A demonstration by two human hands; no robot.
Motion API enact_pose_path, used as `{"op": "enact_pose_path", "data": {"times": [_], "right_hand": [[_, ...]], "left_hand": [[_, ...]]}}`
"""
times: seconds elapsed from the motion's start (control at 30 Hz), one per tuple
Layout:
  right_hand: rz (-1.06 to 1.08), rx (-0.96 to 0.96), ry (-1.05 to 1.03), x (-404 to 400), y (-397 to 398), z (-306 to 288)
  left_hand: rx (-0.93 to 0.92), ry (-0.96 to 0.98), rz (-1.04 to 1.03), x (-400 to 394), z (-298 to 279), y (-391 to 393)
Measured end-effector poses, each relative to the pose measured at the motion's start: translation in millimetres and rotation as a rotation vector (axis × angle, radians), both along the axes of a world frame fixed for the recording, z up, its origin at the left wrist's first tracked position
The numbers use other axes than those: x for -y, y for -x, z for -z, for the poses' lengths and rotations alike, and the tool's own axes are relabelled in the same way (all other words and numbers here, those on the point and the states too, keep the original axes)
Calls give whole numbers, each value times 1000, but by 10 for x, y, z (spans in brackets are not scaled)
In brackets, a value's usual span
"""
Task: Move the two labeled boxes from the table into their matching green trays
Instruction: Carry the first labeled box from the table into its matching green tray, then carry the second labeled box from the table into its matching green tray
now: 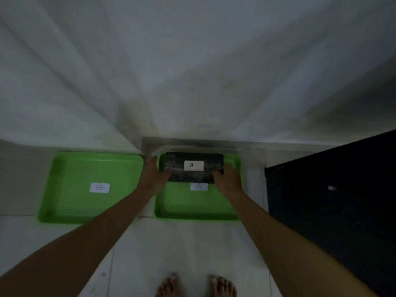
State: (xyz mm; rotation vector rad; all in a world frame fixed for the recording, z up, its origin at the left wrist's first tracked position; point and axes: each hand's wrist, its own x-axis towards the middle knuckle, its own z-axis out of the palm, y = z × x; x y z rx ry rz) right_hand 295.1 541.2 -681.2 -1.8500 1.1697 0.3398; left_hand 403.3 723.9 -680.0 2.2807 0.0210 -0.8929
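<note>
Both hands grip dark box A [194, 167] by its ends, left hand [154, 173], right hand [228, 179], over far half of tray A [199, 209]. Tray B [70, 202] alongside on floor.

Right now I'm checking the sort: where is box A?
Box A is over the far part of the right-hand tray A, held between both hands.

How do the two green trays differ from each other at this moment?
The left tray carries a paper label B and holds nothing else; the right tray carries label A, and the dark box marked A is held at its far end by both hands. Both are green, rectangular and lie on the floor.
</note>
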Motion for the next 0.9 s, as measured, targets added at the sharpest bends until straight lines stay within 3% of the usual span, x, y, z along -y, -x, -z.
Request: {"op": "enact_pose_path", "data": {"times": [0.13, 0.33, 0.53, 0.7, 0.9], "right_hand": [[-21, 54, -35, -148, 147, -1296], [-70, 235, 24, -113, 503, -3844], [-85, 491, 73, 311, 1424, -5990], [-69, 518, 183, 709, 2811, -7019], [-35, 403, 313, 1330, 4367, -7589]], "left_hand": [[-4, -36, 124, -145, -1204, 111], [138, -15, 319, -30, -3588, 298], [297, 66, 426, 409, -5550, 801], [501, 214, 424, 891, -6567, 1843], [661, 277, 527, 1707, -7260, 3329]]}}
